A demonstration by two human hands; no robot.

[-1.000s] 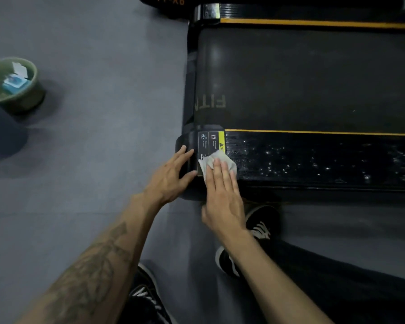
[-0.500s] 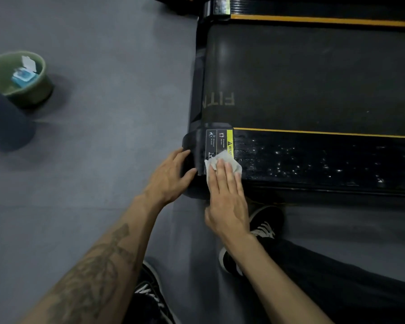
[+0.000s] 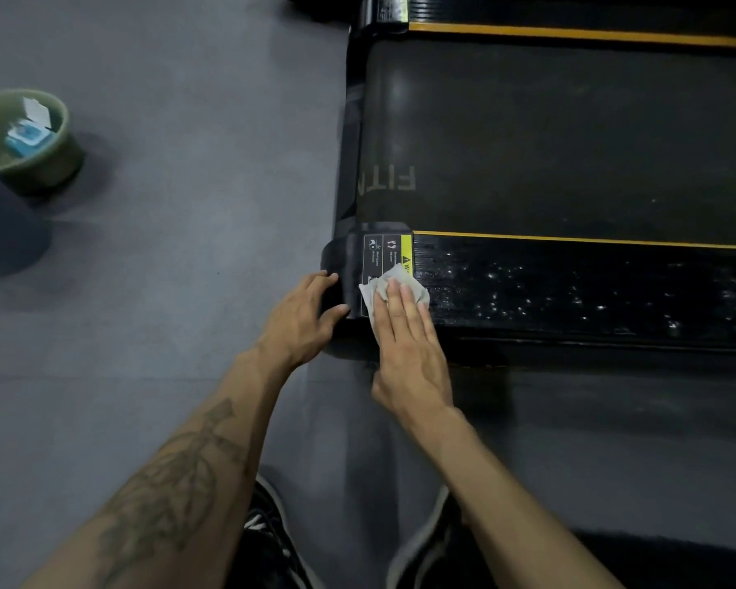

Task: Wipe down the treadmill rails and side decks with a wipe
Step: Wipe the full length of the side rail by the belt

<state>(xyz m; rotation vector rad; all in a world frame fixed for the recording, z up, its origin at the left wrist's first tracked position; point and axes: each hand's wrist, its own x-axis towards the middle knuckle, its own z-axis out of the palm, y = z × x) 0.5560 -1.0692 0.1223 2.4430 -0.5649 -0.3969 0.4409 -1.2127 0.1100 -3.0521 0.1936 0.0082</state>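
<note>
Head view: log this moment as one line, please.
right hand: flat, pressing white wipe on black near side deck at warning label | left hand: resting on black end cap | far deck: untouched

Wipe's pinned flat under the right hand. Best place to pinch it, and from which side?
Pinch the wipe at its far peaked corner, beyond the right hand's fingertips, coming from the belt side. That corner looks crumpled and exposed on the side deck; the rest lies flat under straight fingers.
</note>
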